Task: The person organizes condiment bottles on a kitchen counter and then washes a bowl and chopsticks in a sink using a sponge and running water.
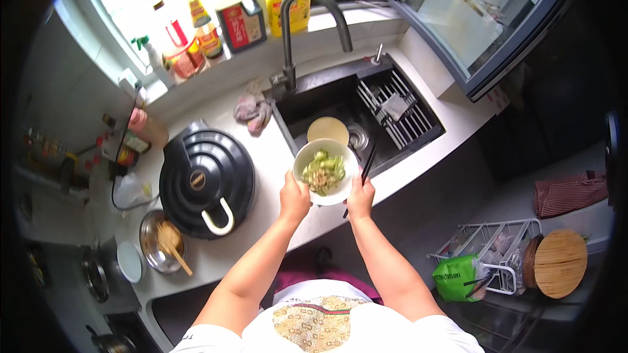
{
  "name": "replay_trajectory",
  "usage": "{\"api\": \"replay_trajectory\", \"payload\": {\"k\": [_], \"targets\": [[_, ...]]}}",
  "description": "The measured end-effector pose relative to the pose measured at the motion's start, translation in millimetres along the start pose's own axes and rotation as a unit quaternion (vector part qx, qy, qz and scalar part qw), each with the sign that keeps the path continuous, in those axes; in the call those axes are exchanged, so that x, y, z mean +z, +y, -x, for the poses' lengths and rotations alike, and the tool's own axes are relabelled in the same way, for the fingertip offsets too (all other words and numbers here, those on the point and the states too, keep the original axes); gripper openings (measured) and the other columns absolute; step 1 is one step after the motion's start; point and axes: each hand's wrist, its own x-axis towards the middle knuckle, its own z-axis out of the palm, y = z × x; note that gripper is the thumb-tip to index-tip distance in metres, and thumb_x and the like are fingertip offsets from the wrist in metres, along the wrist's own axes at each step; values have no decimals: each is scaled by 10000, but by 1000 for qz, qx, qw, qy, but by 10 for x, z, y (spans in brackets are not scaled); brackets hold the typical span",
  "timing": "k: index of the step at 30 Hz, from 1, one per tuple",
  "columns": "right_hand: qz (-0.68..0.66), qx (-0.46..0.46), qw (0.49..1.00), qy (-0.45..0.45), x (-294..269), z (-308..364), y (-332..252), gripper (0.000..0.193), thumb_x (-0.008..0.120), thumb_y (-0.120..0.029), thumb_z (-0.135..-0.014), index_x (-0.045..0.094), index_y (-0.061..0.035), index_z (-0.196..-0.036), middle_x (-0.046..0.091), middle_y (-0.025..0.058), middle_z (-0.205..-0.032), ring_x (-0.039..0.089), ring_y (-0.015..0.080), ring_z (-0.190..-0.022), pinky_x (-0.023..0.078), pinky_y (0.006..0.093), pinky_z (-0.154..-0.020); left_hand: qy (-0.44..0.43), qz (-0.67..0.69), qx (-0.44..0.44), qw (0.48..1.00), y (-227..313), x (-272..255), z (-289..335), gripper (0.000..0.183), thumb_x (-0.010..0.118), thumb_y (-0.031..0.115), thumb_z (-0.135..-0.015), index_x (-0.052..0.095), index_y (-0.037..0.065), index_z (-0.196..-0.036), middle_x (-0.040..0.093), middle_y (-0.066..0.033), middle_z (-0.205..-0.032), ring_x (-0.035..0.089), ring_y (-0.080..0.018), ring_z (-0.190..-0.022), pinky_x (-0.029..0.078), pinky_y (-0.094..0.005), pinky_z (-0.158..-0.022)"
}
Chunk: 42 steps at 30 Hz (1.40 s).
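A white bowl (307, 157) of green vegetable pieces with some pale brown bits (323, 173) is held up over the front edge of the counter, close to the sink. My left hand (295, 197) grips its left rim. On the opposite side my right hand (360, 197) holds the rim along with a pair of dark chopsticks (370, 160), which slant up toward the sink. Just behind the bowl, a round yellowish dish (328, 129) rests in the black sink (294, 114), partly hidden by the bowl.
A black round electric griddle (203, 170) with a white handle stands left, beside a steel bowl (152, 242) with wooden utensils. A dark faucet (288, 46) arches over the sink, near a crumpled rag (253, 112). Bottles line the sill; an open window (477, 19) juts in at right.
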Motion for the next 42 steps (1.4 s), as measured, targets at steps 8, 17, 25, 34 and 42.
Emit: {"api": "replay_trajectory", "payload": {"k": [8,17,25,34,42], "targets": [[8,-92,996,-19,75,-568,-220,345,430,-266,-971,560,-64,-1218,585,-4,-744,480,41,-497,369,198,-396,62,-35,156,985,131,236,-428,419,392,43,-861,357,-13,-1275,604,-251,-999,627,-376,-865,496,-422,-760],[-9,-119,989,-92,-93,-895,-412,379,417,-213,-967,505,21,-1251,582,113,-1193,517,184,-1125,385,299,-950,114,-20,156,981,345,542,-454,453,387,46,-863,346,0,-1312,592,-253,-1049,605,-389,-949,471,-410,-820],[12,-20,990,-141,-134,-1361,-295,374,454,-253,-965,537,-9,-1236,610,70,-1094,541,115,-990,420,256,-866,146,-44,67,986,179,830,-641,451,416,58,-856,362,-23,-1296,595,-251,-1046,613,-379,-936,477,-423,-809],[55,-18,983,-176,-112,-1556,-72,374,450,-242,-954,543,13,-1211,628,107,-1095,568,178,-1024,421,302,-891,147,-5,6,989,-278,990,-763,462,383,72,-840,361,10,-1297,607,-241,-991,648,-346,-797,527,-410,-690],[-99,-41,981,-163,-122,-1390,-408,383,434,-241,-969,524,19,-1235,598,77,-1097,543,118,-972,420,236,-853,204,-76,214,952,442,835,-594,465,367,43,-843,358,13,-1306,568,-276,-1073,593,-381,-974,478,-435,-837]]}}
